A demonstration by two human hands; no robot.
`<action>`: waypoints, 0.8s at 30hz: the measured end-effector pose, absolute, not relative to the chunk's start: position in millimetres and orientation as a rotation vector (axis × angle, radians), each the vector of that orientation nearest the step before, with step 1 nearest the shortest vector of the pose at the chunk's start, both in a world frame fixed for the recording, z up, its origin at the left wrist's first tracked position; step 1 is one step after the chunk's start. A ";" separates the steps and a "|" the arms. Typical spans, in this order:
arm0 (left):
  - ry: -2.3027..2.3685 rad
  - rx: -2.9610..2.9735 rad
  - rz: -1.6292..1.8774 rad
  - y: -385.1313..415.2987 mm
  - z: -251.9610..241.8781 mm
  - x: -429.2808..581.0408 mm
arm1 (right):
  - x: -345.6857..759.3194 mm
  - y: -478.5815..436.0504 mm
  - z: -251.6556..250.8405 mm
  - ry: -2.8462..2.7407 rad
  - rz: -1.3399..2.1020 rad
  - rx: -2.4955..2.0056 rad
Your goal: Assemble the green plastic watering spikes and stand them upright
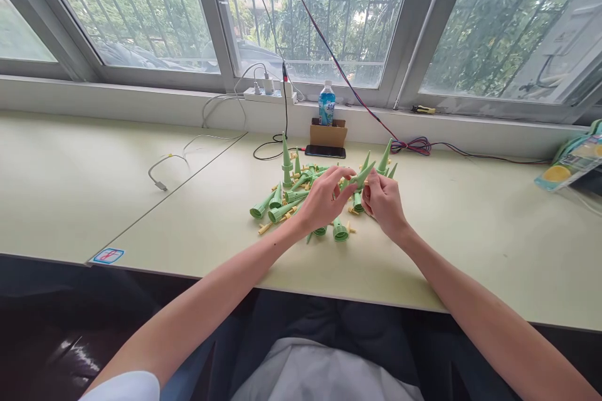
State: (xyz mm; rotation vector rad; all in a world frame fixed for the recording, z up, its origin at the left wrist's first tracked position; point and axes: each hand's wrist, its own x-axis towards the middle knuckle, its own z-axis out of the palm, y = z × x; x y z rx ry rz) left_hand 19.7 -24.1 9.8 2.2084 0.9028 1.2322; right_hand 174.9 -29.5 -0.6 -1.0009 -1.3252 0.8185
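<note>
A heap of several green plastic cone spikes [282, 200] with small yellow pegs [264, 228] lies on the pale table [470, 238]. Both hands meet above the heap's right side. My left hand [324, 197] pinches one end of a green cone spike [360, 178] held level between the hands. My right hand [383, 199] is curled round its other end, fingers closed. One spike [286, 160] stands upright at the back of the heap, and another [385, 156] stands to the right.
A cardboard holder [328, 135] with a water bottle [326, 103] and a dark phone [325, 151] sit behind the heap. Cables [414, 145] and a power strip [268, 93] run along the sill. A packet [571, 163] lies far right, a sticker [108, 255] near the left front edge.
</note>
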 end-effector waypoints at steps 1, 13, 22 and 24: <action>0.913 2.177 1.253 -24.1 10.6 19.8 | 175.4 -29.1 -1.2 -1.328 0.794 -1.002; 0.962 1.719 0.961 -24.5 20.9 19.1 | 177.1 -32.7 -4.6 -1.626 0.482 -1.040; 0.839 1.535 0.844 -20.2 21.0 16.9 | 177.2 -35.4 -0.6 -1.654 0.511 -1.014; 0.815 1.536 0.853 -19.5 20.5 16.2 | 176.7 -35.5 0.5 -1.649 0.514 -1.015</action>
